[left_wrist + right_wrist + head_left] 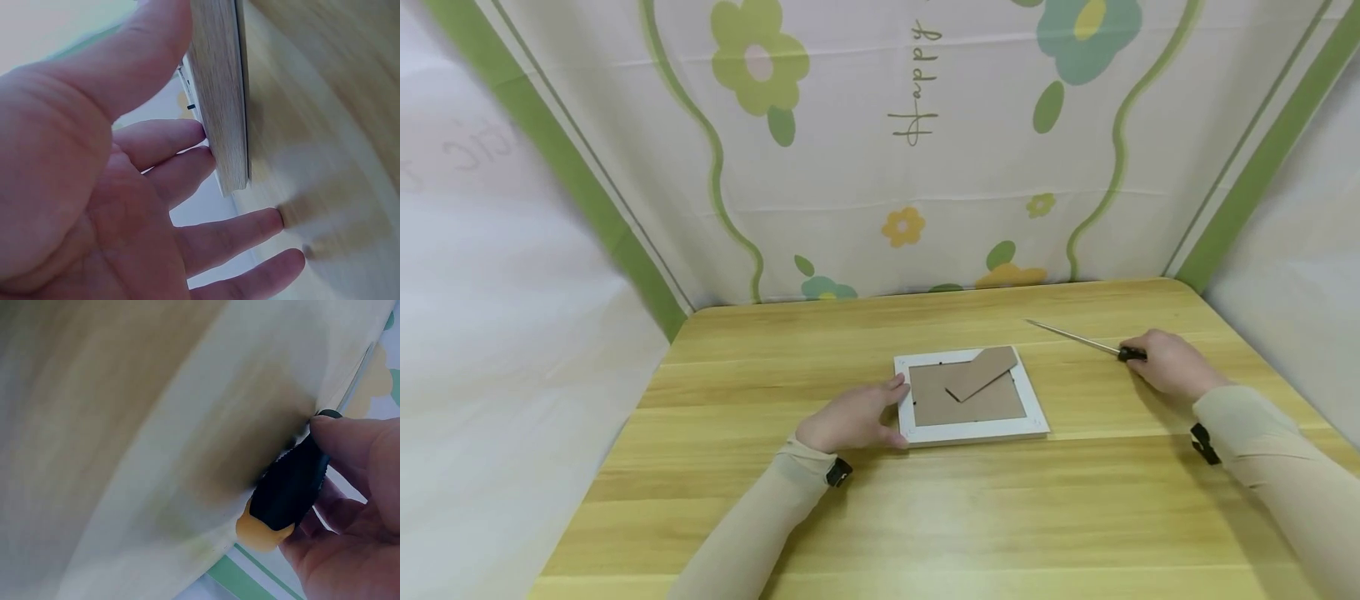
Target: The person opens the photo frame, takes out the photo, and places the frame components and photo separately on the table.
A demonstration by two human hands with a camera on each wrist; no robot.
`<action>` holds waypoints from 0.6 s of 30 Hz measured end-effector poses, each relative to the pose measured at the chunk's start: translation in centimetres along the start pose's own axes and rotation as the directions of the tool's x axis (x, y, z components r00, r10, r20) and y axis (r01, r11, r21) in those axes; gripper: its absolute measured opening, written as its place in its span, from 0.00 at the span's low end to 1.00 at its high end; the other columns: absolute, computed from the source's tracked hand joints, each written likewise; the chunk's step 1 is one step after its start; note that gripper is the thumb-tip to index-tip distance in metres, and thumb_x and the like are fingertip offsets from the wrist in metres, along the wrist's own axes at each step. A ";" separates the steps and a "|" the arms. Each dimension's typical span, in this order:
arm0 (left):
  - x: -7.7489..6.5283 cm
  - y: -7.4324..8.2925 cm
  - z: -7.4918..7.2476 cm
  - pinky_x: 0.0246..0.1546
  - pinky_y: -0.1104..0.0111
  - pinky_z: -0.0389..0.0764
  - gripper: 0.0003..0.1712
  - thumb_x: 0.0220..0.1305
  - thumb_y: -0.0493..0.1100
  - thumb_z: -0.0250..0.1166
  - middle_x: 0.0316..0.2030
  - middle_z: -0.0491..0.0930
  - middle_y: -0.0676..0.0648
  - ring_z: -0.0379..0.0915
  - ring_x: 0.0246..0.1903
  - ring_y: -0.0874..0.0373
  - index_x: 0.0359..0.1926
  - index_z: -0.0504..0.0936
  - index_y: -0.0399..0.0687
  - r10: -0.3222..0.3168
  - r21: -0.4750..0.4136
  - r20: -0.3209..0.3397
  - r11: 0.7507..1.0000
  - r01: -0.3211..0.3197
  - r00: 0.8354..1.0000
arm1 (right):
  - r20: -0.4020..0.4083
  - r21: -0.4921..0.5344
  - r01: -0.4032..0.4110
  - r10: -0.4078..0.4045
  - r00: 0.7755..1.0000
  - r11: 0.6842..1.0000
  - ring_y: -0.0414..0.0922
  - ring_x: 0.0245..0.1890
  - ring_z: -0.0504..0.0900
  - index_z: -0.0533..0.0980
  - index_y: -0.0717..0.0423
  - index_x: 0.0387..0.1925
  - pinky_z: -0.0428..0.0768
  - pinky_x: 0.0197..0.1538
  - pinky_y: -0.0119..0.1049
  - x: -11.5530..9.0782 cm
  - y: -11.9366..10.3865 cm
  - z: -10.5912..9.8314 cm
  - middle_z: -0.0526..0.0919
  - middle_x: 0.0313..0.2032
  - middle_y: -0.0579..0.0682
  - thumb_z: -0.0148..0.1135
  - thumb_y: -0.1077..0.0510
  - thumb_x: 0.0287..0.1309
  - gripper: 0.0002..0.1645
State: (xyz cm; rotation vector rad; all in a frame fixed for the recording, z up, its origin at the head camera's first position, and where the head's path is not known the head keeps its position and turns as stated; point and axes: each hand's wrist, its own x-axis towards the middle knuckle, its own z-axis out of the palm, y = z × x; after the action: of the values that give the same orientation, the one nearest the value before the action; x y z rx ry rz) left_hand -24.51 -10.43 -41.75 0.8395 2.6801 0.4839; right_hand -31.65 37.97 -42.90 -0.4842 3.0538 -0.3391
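Note:
A white picture frame (972,434) lies face down on the wooden table, its brown backing board (936,400) and slanted stand leg (988,371) facing up. At the frame's left side, my left hand (859,417) touches the edge with thumb and fingertips. The left wrist view shows that hand's fingers (175,134) spread and fairly straight, two of them against the side wall (222,106). Over on the right, my right hand (1172,362) grips a long-shafted screwdriver (1075,337) by its black handle (290,481) with a yellow end. Its shaft points to the far left, low over the table.
The wooden table (737,500) has a rounded far right corner. Behind it hangs a white cloth (850,167) with printed flowers and green borders, and pale cloth walls (512,333) close off both sides.

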 end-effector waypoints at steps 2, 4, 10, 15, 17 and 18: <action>0.0 0.0 0.0 0.68 0.60 0.61 0.52 0.57 0.55 0.73 0.75 0.53 0.43 0.54 0.72 0.49 0.75 0.57 0.41 0.002 0.001 0.001 1.000 -0.002 1.000 | -0.011 0.007 0.004 -0.004 1.000 1.000 0.75 0.48 0.75 0.76 0.77 0.52 0.72 0.50 0.68 0.0 0.1 0.1 0.78 0.46 0.77 0.62 0.67 0.61 0.20; 0.0 0.1 -0.1 0.68 0.60 0.61 0.52 0.58 0.55 0.73 0.75 0.52 0.43 0.54 0.71 0.49 0.75 0.57 0.41 0.000 0.006 0.003 1.000 0.000 1.000 | -0.012 0.010 0.003 -0.003 1.000 1.000 0.75 0.49 0.74 0.75 0.77 0.51 0.71 0.51 0.68 -0.1 0.1 0.0 0.78 0.47 0.76 0.62 0.67 0.61 0.19; -0.1 0.4 -0.2 0.67 0.60 0.62 0.52 0.58 0.55 0.72 0.75 0.51 0.42 0.55 0.71 0.48 0.75 0.57 0.41 -0.008 0.026 0.012 1.000 0.007 1.000 | 0.017 0.089 -0.046 0.045 0.999 0.995 0.74 0.45 0.76 0.66 0.78 0.53 0.74 0.47 0.66 -1.0 0.0 -0.6 0.73 0.48 0.81 0.54 0.67 0.66 0.19; 0.0 0.4 -0.1 0.67 0.61 0.63 0.52 0.58 0.55 0.72 0.75 0.51 0.42 0.55 0.71 0.48 0.75 0.57 0.42 -0.017 0.020 0.009 1.000 0.017 1.000 | 0.004 0.200 -0.102 0.103 0.995 0.974 0.57 0.32 0.77 0.59 0.77 0.60 0.75 0.33 0.50 -2.1 -0.4 -1.6 0.74 0.46 0.79 0.49 0.63 0.71 0.25; 0.0 0.4 -0.1 0.67 0.61 0.63 0.52 0.58 0.56 0.72 0.75 0.51 0.43 0.55 0.71 0.49 0.75 0.57 0.42 -0.017 0.027 0.008 0.999 0.017 1.000 | -0.034 0.212 -0.098 0.108 0.994 0.972 0.55 0.32 0.77 0.60 0.75 0.62 0.75 0.34 0.50 -2.7 -0.8 -1.8 0.76 0.46 0.76 0.48 0.59 0.73 0.26; 0.0 0.3 0.0 0.67 0.61 0.63 0.52 0.58 0.56 0.72 0.75 0.50 0.43 0.55 0.71 0.49 0.75 0.57 0.42 -0.018 0.029 0.009 0.999 0.017 1.000 | -0.062 0.209 -0.087 0.102 0.993 0.974 0.55 0.32 0.77 0.62 0.74 0.63 0.75 0.34 0.51 -2.9 -1.1 -1.9 0.77 0.45 0.75 0.48 0.57 0.74 0.26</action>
State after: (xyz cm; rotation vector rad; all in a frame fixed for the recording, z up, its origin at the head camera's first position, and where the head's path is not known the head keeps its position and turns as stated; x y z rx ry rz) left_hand -24.32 -10.20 -41.56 0.8236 2.6897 0.4371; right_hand -28.66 38.25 -40.78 -0.3209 3.0486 -0.6745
